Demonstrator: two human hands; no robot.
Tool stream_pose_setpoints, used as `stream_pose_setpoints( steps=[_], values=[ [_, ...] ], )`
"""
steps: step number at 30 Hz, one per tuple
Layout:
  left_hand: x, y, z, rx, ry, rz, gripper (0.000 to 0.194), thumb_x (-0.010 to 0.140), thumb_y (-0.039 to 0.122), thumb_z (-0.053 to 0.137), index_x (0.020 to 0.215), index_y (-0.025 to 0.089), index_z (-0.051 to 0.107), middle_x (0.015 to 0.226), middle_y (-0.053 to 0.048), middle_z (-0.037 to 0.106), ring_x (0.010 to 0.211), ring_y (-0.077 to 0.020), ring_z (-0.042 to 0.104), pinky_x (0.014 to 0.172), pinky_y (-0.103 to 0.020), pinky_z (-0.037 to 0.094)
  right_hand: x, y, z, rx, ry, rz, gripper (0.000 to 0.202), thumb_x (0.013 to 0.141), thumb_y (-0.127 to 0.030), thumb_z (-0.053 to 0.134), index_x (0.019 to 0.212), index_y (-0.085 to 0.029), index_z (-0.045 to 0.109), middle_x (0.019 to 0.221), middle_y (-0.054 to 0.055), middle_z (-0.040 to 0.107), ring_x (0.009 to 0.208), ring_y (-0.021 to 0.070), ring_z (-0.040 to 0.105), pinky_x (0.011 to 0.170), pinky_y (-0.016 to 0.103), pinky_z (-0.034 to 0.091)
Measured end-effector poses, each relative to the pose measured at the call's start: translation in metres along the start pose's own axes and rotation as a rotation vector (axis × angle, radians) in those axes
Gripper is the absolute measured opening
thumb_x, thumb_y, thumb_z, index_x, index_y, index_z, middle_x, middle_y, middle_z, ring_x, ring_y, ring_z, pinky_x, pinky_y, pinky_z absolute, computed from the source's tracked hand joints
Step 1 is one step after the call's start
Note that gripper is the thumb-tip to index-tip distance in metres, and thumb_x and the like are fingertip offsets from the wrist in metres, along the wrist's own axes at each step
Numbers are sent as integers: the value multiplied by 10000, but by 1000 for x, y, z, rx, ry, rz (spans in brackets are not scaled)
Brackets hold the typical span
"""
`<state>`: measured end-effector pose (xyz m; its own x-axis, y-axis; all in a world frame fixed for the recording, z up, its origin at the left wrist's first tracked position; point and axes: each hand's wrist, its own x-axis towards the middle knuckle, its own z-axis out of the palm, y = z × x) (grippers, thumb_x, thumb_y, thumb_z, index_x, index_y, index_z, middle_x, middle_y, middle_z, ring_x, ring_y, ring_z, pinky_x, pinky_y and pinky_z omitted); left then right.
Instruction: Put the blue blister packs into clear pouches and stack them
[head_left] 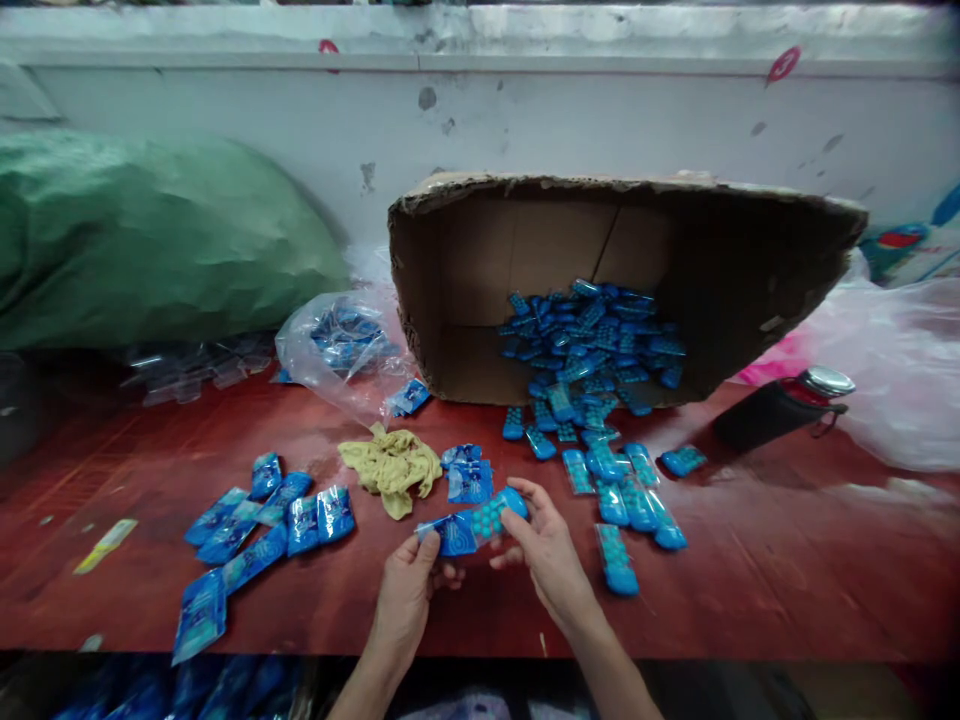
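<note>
In front of me, my left hand point(411, 578) pinches a flat blue printed pouch point(455, 533) between thumb and fingers. My right hand point(544, 540) grips a small clear-and-blue packet of turquoise pellets point(491, 515), whose left end meets the pouch's right edge. I cannot tell whether it is inside the opening. Just beyond lie more flat blue pouches point(470, 481) beside a crumpled yellow cloth point(391, 468). To the right, several pellet packets point(616, 558) lie loose on the red table point(480, 625). On the left rest several plump blue pouches point(255, 558).
A cardboard box point(465, 365) lies on its side, with a heap of pellet packets point(592, 335) spilling out. A dark-sleeved bottle point(772, 412) stands right of it. At left are a clear bag point(300, 345) of blue pouches, a big green sack point(165, 240) and a yellow-white strip point(106, 546).
</note>
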<state>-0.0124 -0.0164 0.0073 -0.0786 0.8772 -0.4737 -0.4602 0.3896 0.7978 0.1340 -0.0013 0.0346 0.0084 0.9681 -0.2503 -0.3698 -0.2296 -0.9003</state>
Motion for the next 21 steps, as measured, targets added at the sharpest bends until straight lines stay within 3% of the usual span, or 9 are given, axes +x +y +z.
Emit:
stream_pose_setpoints(
  steps=[3,6,21],
  values=[
    [0,2,0,-7,-9,-4,334,547,421,707,593,131,547,396,17,548,408,-127,547,423,-219,429,-4,2,-2,31,-62,-15,357,734,-260,578,1056,-227,428,903,2,531,699,120,556,453,229,550],
    [-1,4,-2,-30,-41,-24,320,570,412,696,585,134,537,400,13,550,418,-131,555,436,-224,439,-6,4,-4,32,-98,-27,353,730,-252,584,1047,-227,430,902,4,535,702,121,549,443,220,546],
    [2,9,-7,-33,-64,13,282,576,371,704,576,134,551,380,3,544,421,-148,559,439,-239,449,-8,9,-5,42,-12,-71,384,677,-241,635,1001,-233,429,808,-17,542,652,128,559,401,216,532]
  ],
)
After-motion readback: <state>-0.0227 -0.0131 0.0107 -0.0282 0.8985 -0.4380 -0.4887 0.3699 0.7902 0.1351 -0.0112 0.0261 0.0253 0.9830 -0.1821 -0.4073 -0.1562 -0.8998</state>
